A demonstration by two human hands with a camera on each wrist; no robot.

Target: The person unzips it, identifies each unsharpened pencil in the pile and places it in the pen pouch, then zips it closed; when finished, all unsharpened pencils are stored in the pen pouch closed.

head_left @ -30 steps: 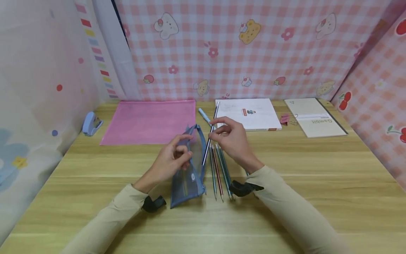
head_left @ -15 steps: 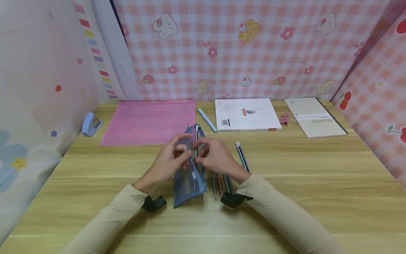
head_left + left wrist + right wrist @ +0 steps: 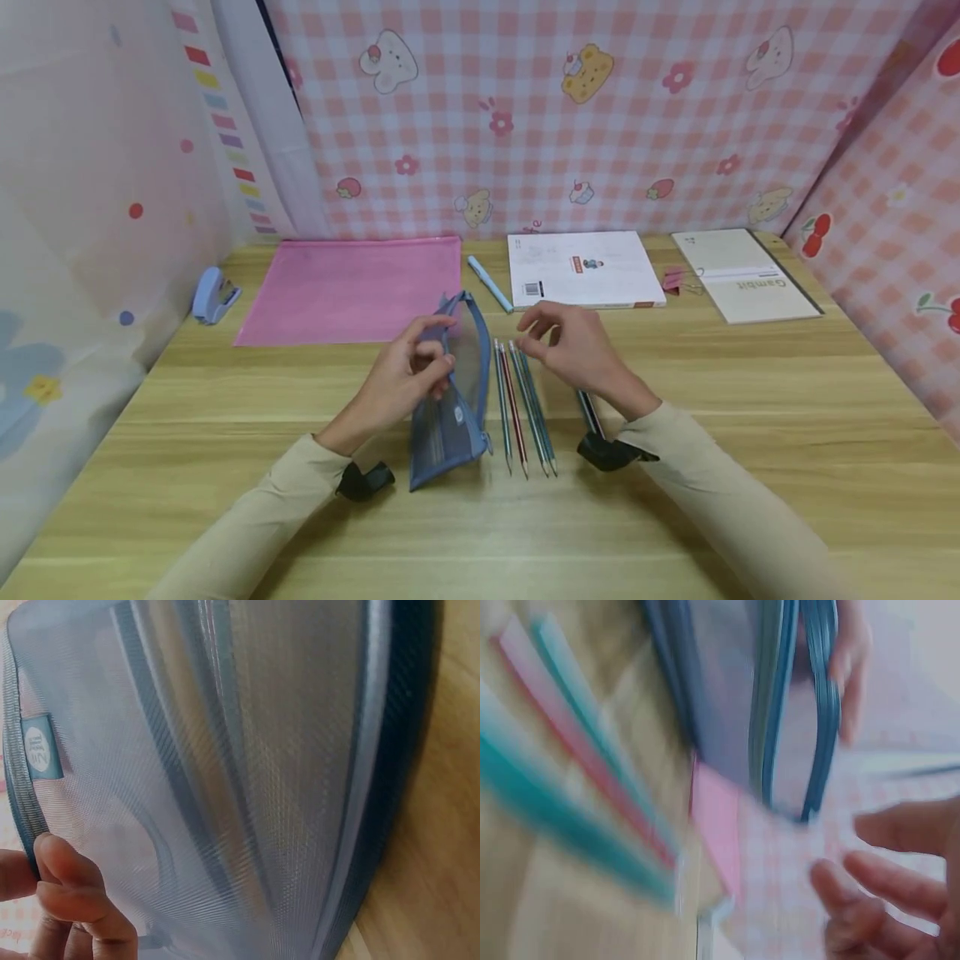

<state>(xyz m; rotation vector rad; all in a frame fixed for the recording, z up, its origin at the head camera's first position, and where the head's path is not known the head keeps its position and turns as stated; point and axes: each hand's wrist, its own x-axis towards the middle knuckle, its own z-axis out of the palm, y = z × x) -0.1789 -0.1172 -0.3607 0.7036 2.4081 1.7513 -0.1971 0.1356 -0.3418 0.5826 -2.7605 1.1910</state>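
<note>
A blue mesh zip pencil pouch [image 3: 444,446] stands upright on the table, its zipped mouth gaping to the right. By the upper edge my left hand [image 3: 401,371] pinches it between thumb and fingers. Through the mesh in the left wrist view, long narrow shapes [image 3: 202,750] show faintly inside. My right hand [image 3: 573,346] hovers to the right of the pouch, fingers loosely bent and apart; nothing is between them in the right wrist view. Below and left of it lie several pencils, teal ones [image 3: 529,408] and a red one [image 3: 513,408]. Dark striped pencils [image 3: 588,410] are partly hidden under the right wrist.
At the back lie a pink zip folder [image 3: 360,287], a light blue pen [image 3: 489,283], a white book [image 3: 588,279], pink binder clips [image 3: 675,281] and a cream notebook [image 3: 742,287]. A blue stapler [image 3: 215,296] stands at the far left. Patterned cloth walls enclose the table.
My right hand lowered a dark striped pencil into the pouch's mouth, let go of it, and moved back right above the loose pencils. My left hand has kept its place on the pouch.
</note>
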